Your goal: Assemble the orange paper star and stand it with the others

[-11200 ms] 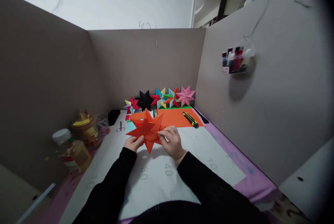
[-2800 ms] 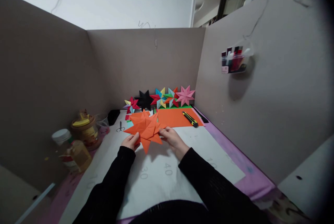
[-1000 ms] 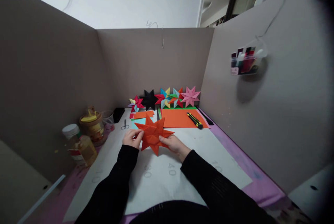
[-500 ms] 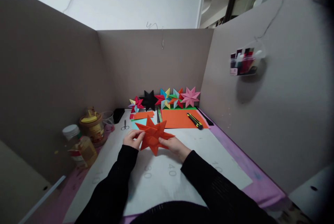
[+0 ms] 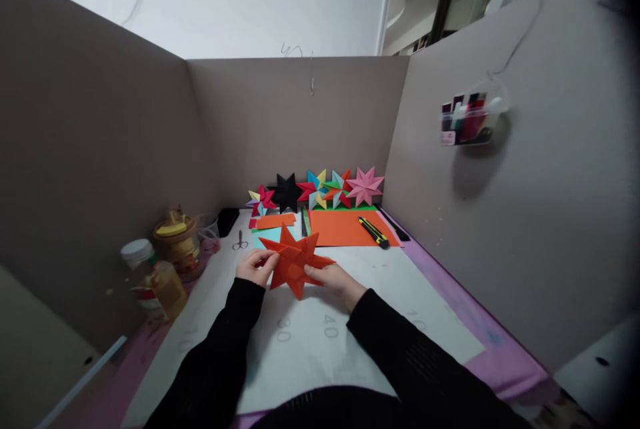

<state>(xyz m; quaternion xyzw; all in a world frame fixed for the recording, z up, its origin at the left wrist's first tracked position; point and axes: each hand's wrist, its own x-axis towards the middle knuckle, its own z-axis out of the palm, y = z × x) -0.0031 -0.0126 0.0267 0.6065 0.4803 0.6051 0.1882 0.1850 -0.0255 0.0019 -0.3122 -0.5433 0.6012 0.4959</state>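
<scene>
1. The orange paper star [image 5: 294,261] is held just above the white sheet [image 5: 385,282] near the middle of the table [image 5: 453,312]. It sits between both hands and in front of a flat orange sheet [image 5: 345,227].
2. The left hand [image 5: 255,267] is curled, its thumb and fingers pinching the star's left point.
3. The right hand [image 5: 334,279] grips the star's lower right side. The thumb lies on top, and the other fingertips are hidden under the paper.
4. The star's underside cannot be seen, and its folds are hard to make out.
5. Grey numbers on the white sheet read "30" [image 5: 283,330] and "40" [image 5: 329,326]. A fainter "10" [image 5: 415,315] lies further right, and a mark near the left sleeve is too pale to read.
6. A bottle with a white cap [image 5: 150,279] and a jar with a yellow lid [image 5: 176,242] stand at the left wall. Their labels are blurred and unreadable.
7. A clear holder [image 5: 470,119] is fixed to the right wall. It holds dark and red items that cannot be identified, and its small pink tag is illegible.
8. Finished stars lean along the back wall, from a black star [image 5: 286,191] to a pink star [image 5: 365,185]. The many-coloured ones between them overlap, so each hides part of the next.
9. A yellow-and-black utility knife [image 5: 373,231] lies on the orange sheet's right edge.
10. Small scissors [image 5: 241,240] lie on the white sheet, left of the star.
11. The forearms are in black sleeves, cut off at the bottom edge.
</scene>
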